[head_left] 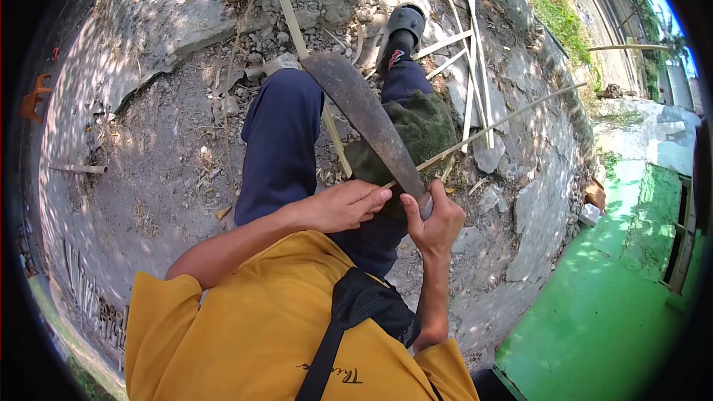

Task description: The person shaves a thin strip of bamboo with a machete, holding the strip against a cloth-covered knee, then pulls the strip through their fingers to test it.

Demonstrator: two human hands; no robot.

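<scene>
Gripping machete [364, 115] (handle hidden) in right hand [437, 221]

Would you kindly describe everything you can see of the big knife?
The machete has a long, broad, dull grey blade, stained and worn, metal by its look, widening to a rounded tip. It slants up and left over the lap. The right hand grips its handle, mostly hidden; the left hand lies beside the blade's base.
</scene>
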